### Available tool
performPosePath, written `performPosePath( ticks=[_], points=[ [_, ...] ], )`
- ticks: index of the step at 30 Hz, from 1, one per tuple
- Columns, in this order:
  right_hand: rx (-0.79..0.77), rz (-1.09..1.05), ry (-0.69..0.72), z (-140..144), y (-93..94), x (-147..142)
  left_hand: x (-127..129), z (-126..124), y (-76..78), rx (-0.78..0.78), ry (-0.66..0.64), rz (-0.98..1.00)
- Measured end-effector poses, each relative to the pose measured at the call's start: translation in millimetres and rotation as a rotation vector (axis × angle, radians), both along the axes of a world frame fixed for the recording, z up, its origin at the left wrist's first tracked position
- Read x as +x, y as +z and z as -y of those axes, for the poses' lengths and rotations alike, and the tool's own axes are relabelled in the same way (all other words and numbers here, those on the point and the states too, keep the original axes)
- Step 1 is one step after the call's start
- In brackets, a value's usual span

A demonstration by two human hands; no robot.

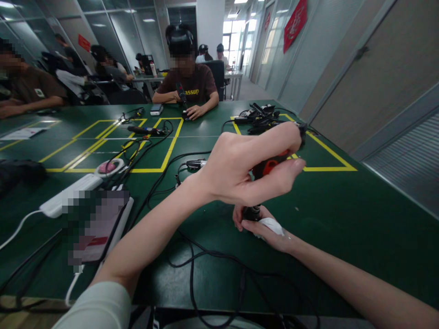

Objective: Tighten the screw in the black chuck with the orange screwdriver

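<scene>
My left hand [252,162] reaches across the front of the view, its fingers closed around a black tool with red parts [270,166], which looks like an electric screwdriver. A dark end of it [302,132] sticks out past the fingers at the top. Below, my right hand [262,225] is near the green tabletop, its fingers curled around a dark cylindrical piece [251,213] under the tool. Whether that piece is the tool's lower end or a separate part, I cannot tell. White material [272,225] lies against the right hand near the thumb.
Black cables [219,253] loop over the green table [329,219]. On the left lie a phone [99,233], a white power strip [73,194] and a tape roll [109,167]. Another black screwdriver [146,131] and a heap of black tools [262,114] lie farther back. Across sits a person [192,84] with a similar tool.
</scene>
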State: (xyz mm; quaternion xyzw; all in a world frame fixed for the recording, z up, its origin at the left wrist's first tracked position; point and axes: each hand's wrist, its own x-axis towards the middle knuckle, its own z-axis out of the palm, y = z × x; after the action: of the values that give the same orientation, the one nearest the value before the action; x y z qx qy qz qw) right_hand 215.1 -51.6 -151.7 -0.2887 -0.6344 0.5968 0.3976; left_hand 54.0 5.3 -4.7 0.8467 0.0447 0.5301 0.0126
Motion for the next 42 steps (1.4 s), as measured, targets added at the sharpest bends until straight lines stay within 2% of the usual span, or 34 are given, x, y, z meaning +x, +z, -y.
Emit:
performPosePath(
  ticks=[19, 26, 33, 42],
  points=[
    [-0.003, -0.011, -0.015, 0.1, -2.6, -0.3, 4.4, -2.0, -2.0, 0.021, -0.002, 0.046],
    [-0.001, -0.022, -0.013, -0.8, -5.7, -0.3, 3.6, -0.5, -1.3, 0.001, 0.067, 0.057],
    [-0.002, -0.03, -0.006, -0.7, -4.4, -0.9, 3.9, -2.0, -0.3, 0.001, -0.029, 0.026],
    [0.001, -0.008, -0.005, -0.3, -3.3, -0.2, -1.9, -3.8, -2.0, -0.017, -0.043, -0.029]
  ],
)
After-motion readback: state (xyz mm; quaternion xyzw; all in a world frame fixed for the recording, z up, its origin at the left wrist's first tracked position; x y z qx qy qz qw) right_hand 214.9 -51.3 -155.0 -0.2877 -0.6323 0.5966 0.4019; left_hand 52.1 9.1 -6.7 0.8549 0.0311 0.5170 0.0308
